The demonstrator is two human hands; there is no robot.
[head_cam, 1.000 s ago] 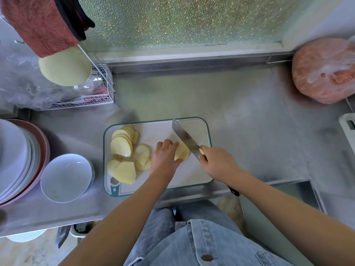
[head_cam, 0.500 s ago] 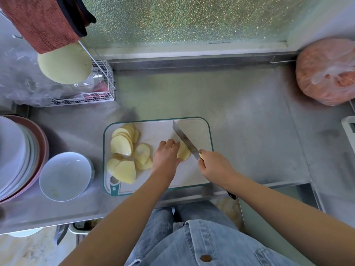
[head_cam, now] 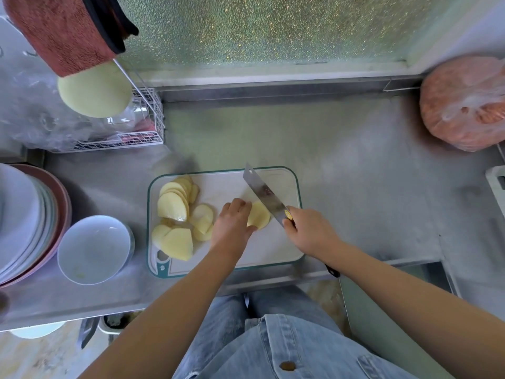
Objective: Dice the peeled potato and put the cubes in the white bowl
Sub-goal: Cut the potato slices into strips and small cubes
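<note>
Pale yellow potato chunk [head_cam: 259, 215] sits mid-board on the cutting board [head_cam: 273, 248]. Our left hand [head_cam: 232, 225] is curled over it to pin it, and our right hand [head_cam: 308, 231] grips the knife [head_cam: 263, 194], blade at the chunk's right side. Looks like we're only slicing so far: slices [head_cam: 175, 206] pile by the board's left edge, and the white bowl [head_cam: 94, 248] further left on the steel counter [head_cam: 355, 173] has no cubes, so next up is finishing this piece, then stacking and cross-cutting.

Steel counter [head_cam: 341, 165] ran below a frosted glass pane [head_cam: 259, 28]. Far left sat a stack of plates [head_cam: 24, 220], pale ones over a pink one. Back left, a white wire rack [head_cam: 153, 124] stood beside crumpled clear plastic [head_cam: 30, 113]. A red towel [head_cam: 60, 31] hung above, with a pale green round pad [head_cam: 93, 91] just under it. Back right lay a clear bag [head_cam: 464, 102] of orange stuff. A white object [head_cam: 496, 181] was cut off at the right edge.
</note>
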